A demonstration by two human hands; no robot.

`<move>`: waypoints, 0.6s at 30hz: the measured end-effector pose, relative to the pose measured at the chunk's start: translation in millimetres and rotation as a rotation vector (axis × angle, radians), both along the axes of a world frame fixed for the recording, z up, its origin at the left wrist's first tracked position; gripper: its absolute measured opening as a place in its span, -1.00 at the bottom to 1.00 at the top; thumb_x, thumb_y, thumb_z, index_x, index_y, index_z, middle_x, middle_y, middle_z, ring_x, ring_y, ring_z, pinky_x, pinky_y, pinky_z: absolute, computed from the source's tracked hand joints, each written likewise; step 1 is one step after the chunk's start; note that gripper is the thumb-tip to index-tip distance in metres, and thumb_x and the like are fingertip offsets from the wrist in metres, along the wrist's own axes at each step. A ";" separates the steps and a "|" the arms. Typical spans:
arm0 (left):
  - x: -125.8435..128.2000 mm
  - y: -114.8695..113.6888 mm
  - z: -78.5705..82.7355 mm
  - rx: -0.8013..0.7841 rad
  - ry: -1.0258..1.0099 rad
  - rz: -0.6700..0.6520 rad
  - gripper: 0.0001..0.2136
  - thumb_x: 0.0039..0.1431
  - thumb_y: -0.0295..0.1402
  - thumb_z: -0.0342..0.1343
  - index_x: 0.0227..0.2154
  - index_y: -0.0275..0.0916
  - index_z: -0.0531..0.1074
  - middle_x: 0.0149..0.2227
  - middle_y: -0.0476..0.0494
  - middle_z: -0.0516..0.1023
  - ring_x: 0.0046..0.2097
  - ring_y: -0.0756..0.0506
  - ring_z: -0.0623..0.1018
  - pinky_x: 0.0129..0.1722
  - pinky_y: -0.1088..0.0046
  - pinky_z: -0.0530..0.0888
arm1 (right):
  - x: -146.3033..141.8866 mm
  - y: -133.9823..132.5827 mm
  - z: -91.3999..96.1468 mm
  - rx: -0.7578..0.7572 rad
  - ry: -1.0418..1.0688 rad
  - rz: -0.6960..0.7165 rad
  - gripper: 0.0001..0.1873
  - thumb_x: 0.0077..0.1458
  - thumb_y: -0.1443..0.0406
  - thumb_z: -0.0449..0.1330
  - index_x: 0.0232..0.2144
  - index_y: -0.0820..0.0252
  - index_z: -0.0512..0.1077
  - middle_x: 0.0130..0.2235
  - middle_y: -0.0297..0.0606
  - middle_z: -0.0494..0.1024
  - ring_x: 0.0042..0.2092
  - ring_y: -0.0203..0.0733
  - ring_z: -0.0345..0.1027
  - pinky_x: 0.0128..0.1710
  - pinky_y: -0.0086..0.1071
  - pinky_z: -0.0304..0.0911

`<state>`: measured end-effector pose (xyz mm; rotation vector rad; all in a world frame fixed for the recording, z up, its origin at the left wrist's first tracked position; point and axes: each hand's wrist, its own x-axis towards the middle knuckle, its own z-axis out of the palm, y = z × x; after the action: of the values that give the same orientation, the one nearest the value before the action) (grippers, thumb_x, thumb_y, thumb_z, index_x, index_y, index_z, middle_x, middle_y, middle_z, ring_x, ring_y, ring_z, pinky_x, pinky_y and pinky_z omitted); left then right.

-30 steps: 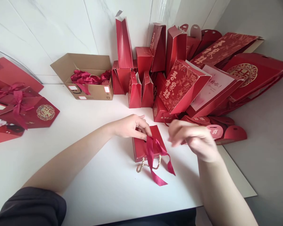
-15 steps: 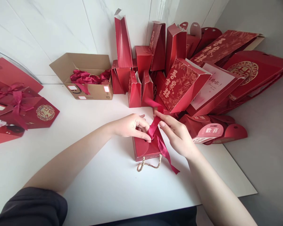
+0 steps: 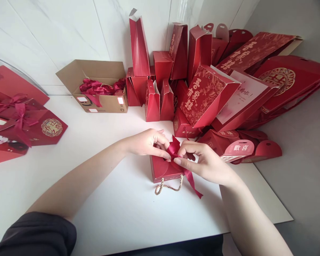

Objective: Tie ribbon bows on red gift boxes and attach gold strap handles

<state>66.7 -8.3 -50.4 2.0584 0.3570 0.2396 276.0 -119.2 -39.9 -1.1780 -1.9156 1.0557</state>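
Observation:
A small red gift box (image 3: 162, 170) with a twisted gold cord handle (image 3: 167, 187) lies on the white table in front of me. On top of it is a dark red satin ribbon (image 3: 191, 181), with one tail hanging past the box's right side. My left hand (image 3: 154, 142) pinches the ribbon at the middle of the box top, thumb and forefinger together. From the right, my right hand (image 3: 202, 158) grips the ribbon close to the knot, its fingers curled. The fingers partly hide the knot and the loop.
Behind stand a cardboard box (image 3: 106, 104) of red ribbons and several tall red gift boxes (image 3: 139, 49). A flowered red box (image 3: 206, 96) leans at the right, above a pink-handled box (image 3: 237, 149). Ribboned gift boxes (image 3: 52, 128) sit at the left. The table's edge (image 3: 272, 193) runs along the right.
My right hand has come down and closed near the knot, bringing the raised ribbon end down with it. My left hand holds its place on the box top.

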 end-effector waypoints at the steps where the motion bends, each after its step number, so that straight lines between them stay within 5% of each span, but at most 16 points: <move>1: 0.0 -0.1 0.1 -0.001 0.001 -0.002 -0.83 0.10 -0.24 0.26 -0.33 -0.21 0.62 -0.38 -0.02 0.64 -0.44 0.06 0.52 0.37 0.08 -0.16 | 2.6 0.7 0.0 -0.044 0.049 0.025 -0.73 0.18 0.18 0.21 -0.50 0.20 0.37 -0.45 -0.35 0.36 -0.39 -0.31 0.21 -0.36 -0.41 0.16; 7: 0.1 -0.1 1.5 -0.010 0.014 -0.022 -0.85 0.11 -0.24 0.24 -0.35 -0.19 0.60 -0.39 0.01 0.65 -0.48 0.08 0.51 0.37 0.08 -0.21 | 20.1 3.7 -1.1 -0.187 0.277 0.101 -0.64 0.21 0.17 0.17 -0.58 0.21 0.39 -0.52 -0.37 0.31 -0.44 -0.33 0.19 -0.40 -0.41 0.16; 18: 1.2 -3.0 5.2 0.026 0.015 -0.011 -0.87 0.09 -0.24 0.26 -0.38 -0.18 0.59 -0.40 0.05 0.63 -0.42 0.06 0.53 0.37 0.04 -0.19 | 9.6 7.1 15.5 -0.017 0.300 0.241 -0.67 0.24 0.19 0.14 -0.50 0.18 0.54 -0.48 -0.26 0.49 -0.39 -0.24 0.33 -0.35 -0.31 0.30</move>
<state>67.9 -11.3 -45.1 2.0877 0.3540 0.2232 285.6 -112.1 -24.4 -0.7579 -1.8402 1.2969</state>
